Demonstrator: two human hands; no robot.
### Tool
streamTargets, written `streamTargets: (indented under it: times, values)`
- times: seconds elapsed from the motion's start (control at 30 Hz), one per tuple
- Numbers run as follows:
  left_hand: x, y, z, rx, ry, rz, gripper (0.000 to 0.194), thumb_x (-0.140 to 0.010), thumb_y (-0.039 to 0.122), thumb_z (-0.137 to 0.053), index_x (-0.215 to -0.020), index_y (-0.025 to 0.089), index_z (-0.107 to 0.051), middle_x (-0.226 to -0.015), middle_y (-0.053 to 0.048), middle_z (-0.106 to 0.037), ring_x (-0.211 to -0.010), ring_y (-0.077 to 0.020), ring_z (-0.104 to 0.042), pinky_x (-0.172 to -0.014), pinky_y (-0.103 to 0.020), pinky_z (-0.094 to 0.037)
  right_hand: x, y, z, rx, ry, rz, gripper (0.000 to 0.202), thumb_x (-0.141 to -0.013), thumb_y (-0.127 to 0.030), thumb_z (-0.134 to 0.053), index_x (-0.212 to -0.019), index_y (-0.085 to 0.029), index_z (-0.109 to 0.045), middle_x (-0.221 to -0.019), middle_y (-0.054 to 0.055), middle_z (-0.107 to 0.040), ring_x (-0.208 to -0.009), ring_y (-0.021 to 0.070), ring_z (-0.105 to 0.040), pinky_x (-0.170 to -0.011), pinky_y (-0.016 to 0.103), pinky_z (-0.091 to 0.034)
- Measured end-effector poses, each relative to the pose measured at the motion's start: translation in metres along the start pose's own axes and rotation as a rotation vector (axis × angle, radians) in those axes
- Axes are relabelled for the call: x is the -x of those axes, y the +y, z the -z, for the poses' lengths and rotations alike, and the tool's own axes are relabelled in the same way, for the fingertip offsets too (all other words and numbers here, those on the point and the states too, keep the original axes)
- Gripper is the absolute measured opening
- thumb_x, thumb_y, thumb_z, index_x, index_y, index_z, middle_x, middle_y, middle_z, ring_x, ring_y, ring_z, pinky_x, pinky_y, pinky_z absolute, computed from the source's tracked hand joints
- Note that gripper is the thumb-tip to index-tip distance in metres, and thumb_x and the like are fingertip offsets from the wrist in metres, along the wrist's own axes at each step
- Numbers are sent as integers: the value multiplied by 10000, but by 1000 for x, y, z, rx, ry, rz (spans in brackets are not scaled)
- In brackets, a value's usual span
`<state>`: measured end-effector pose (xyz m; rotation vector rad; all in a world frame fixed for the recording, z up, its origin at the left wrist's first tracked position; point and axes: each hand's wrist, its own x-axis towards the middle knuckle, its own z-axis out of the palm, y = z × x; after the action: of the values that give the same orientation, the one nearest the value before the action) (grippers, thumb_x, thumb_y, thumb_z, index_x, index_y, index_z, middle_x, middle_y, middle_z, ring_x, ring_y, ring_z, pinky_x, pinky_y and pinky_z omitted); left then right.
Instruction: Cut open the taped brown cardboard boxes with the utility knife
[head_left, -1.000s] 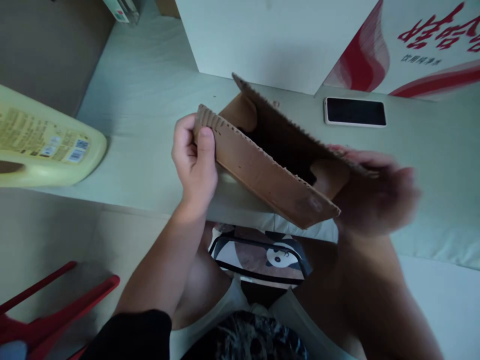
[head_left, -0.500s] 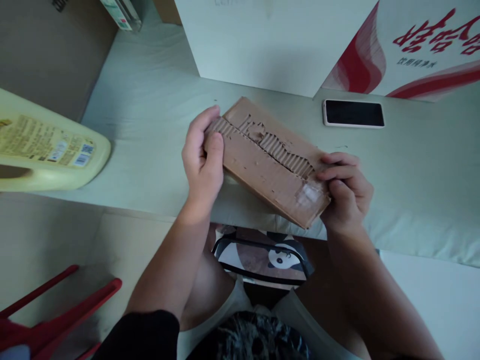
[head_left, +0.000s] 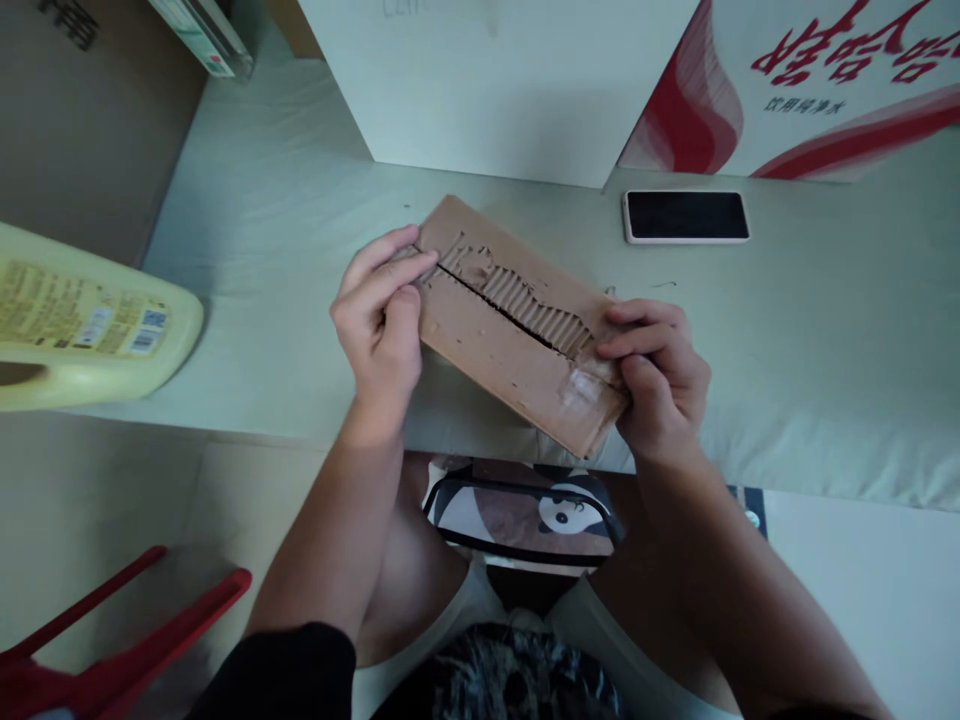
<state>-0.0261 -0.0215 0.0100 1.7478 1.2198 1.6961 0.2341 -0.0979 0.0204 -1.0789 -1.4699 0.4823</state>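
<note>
A small brown cardboard box [head_left: 495, 350] is tilted between my hands above the pale green cloth. Its upper face has a torn strip of bare corrugation and a dark narrow gap along the seam. My left hand [head_left: 384, 310] grips the box's left end, fingertips on top at the seam. At the right end my right hand [head_left: 660, 365] holds the box near a patch of clear tape, thumb and fingers pressed to it. The underside of the box is hidden.
A phone [head_left: 686, 217] lies behind my right hand. White cartons [head_left: 495, 100] stand at the back. A yellow bottle [head_left: 90, 320] lies at the left near a large brown box [head_left: 97, 120]. Red bars [head_left: 172, 620] show at the lower left.
The seam now shows a wider dark gap near its left end, and my left fingers have shifted onto the top there. The whole view has shifted slightly, with surroundings mostly further left.
</note>
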Motion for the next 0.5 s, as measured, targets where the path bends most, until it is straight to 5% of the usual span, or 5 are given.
streamTargets:
  times: [0.23, 0.5]
  values:
    - [-1, -7, 2, -54, 58, -23, 348, -946, 623, -625, -995, 327, -801, -1205, -35, -765, -1228, -312, -709, -1092, -542, -569, 1, 9, -4, -195, 75, -52, 402, -968, -639, -532, -1181, -338, -692, -1233, 60, -702, -1202, 293, -669, -1061, 520, -553]
    - [-13, -44, 29, 47, 218, -14, 337, -1003, 527, -554, -1010, 290, -793, -1197, 40, -795, -1303, -296, -656, -1254, -614, -408, 7, 33, -5, -292, -30, -340, 440, -994, -620, -533, -1240, -291, -689, -1128, 42, -737, -1000, 223, -718, -863, 393, -604]
